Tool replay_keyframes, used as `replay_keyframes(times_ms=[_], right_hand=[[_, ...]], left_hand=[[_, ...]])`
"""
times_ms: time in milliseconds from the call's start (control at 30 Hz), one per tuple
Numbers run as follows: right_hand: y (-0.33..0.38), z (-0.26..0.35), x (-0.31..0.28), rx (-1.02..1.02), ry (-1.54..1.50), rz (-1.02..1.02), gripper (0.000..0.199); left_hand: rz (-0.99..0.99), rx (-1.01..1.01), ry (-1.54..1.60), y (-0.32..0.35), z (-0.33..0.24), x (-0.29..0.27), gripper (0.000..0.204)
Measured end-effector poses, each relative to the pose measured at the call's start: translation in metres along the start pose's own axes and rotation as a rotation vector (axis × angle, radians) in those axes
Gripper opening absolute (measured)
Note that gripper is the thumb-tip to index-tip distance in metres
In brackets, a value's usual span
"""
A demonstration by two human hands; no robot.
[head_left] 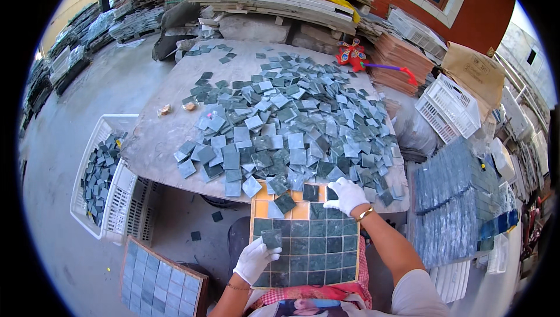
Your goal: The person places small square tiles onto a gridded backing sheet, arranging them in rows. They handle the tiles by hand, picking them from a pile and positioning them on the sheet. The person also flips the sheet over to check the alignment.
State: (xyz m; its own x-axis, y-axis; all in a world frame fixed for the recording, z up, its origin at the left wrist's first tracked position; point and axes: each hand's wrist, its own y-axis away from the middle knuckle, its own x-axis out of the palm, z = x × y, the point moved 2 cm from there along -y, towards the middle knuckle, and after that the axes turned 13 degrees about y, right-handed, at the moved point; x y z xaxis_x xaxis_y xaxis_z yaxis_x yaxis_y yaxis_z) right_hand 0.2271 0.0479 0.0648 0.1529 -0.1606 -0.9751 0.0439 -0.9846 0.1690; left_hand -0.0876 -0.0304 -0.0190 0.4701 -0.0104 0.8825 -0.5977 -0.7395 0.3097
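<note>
A square wooden grid tray (252,223) rests at my lap, its lower rows filled with dark grey-green stone tiles and several orange-yellow cells bare near the top. My left hand (255,260), in a white glove, pinches one square stone tile (272,238) above the tray's left side. At the top right of the tray, my gloved right hand (347,195) has its thumb and fingers around a dark tile, which it partly hides. A few loose tiles (284,202) lie tilted across the tray's upper left cells.
Beyond the tray, a big heap of loose tiles (297,107) covers much of the table (157,136). A white crate (116,200) of tiles stands left, above another filled tray (157,282). Wrapped tile stacks (443,200) stand right. A red toy (352,55) lies at the table's far edge.
</note>
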Motion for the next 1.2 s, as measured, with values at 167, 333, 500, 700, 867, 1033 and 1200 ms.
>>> replay_keyframes(times_ms=[167,333,500,700,867,1033,1200], right_hand=[[0.000,-0.006,0.019,0.317,-0.205,-0.061,0.067],[-0.004,0.024,0.012,0.069,-0.237,-0.269,0.065],[-0.017,0.042,0.024,-0.093,-0.217,-0.229,0.057],[-0.023,0.032,0.000,-0.063,-0.148,-0.116,0.053],[-0.025,0.005,0.028,-0.244,-0.278,-0.220,0.056],[-0.020,0.017,0.030,-0.191,-0.301,-0.209,0.043],[-0.018,-0.001,0.028,-0.224,-0.547,-0.159,0.039]], left_hand=[[-0.016,0.005,-0.027,0.001,0.000,0.015,0.038],[-0.115,-0.013,-0.115,0.001,-0.001,0.014,0.032],[-0.141,-0.042,-0.125,-0.004,0.014,0.005,0.032],[-0.205,-0.015,-0.156,0.003,0.014,0.002,0.031],[-0.211,-0.019,-0.148,0.001,0.017,-0.001,0.030],[-0.152,-0.035,-0.138,-0.003,0.023,0.003,0.032],[-0.096,-0.047,-0.136,-0.009,0.029,0.006,0.033]])
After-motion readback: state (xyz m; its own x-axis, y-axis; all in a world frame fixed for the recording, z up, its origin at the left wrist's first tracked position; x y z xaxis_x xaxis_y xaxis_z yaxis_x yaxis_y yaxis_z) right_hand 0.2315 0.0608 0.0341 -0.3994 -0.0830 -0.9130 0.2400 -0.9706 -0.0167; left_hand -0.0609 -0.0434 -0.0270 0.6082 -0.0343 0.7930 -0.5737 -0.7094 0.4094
